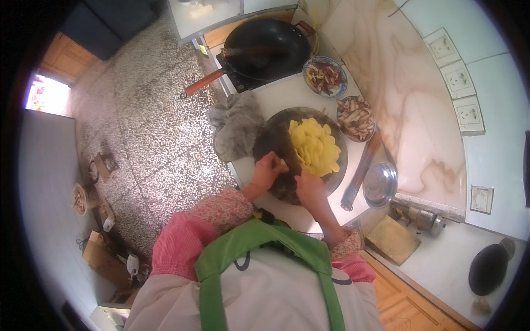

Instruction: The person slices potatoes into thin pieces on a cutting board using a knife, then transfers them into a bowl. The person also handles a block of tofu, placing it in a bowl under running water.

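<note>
A heap of thin yellow slices (314,147), perhaps potato, lies on the right part of a round dark chopping board (281,120). Over the board's left part, my left hand (269,169) pinches a small pale yellow piece between thumb and fingers. My right hand (309,189) is at the near edge of the heap, fingers bent and pointing down; whether it grips a knife or anything else is hidden by the hand. A narrow gap of dark board lies between my two hands.
A grey cloth (238,128) touches the board's left side. Beyond are a black wok (269,49) with a wooden handle, a patterned plate of sliced food (325,77) and a bowl of sliced meat (356,118). To the right lie a bundled-stick brush (361,173) and a metal lid (380,185).
</note>
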The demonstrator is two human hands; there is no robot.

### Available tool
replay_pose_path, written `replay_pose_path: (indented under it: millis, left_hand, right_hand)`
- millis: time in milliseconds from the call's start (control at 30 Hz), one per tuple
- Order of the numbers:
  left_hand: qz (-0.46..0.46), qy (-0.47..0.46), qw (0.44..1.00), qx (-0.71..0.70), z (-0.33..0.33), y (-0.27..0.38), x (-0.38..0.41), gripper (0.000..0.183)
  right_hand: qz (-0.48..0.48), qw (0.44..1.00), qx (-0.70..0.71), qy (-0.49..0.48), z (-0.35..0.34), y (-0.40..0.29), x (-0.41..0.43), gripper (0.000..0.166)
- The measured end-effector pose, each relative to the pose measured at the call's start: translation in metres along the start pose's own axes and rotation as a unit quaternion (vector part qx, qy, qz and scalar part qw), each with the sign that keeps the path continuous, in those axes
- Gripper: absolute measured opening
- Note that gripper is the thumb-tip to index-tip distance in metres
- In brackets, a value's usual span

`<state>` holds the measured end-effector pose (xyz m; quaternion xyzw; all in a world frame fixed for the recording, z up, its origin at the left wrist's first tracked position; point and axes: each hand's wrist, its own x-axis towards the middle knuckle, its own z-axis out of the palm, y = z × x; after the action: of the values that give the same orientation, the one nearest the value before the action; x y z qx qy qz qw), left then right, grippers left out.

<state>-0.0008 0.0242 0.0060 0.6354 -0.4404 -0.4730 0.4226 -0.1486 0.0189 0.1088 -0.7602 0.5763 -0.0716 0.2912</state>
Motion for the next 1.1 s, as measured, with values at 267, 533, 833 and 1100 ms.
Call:
replay_pose_path:
  millis: [267, 533, 833, 1100]
  left_hand:
    - [-0.037, -0.046, 0.998, -0.038, -0.003, 0.002, 0.001, 0.027]
    - [-0.041, -0.055, 0.997, -0.031, -0.009, 0.015, -0.001, 0.024]
    - [-0.037, -0.061, 0.996, -0.045, -0.009, 0.005, 0.000, 0.022]
    - [-0.043, -0.049, 0.995, -0.079, -0.010, 0.004, 0.000, 0.022]
  right_hand:
    - [-0.016, 1.000, 0.009, 0.013, 0.011, 0.008, 0.003, 0.019]
    - [-0.003, 1.000, 0.025, 0.005, 0.006, 0.009, 0.002, 0.019]
    - [0.037, 0.998, 0.045, 0.002, -0.006, -0.003, 0.002, 0.020]
    - [0.073, 0.991, 0.107, -0.030, -0.011, 0.002, 0.004, 0.019]
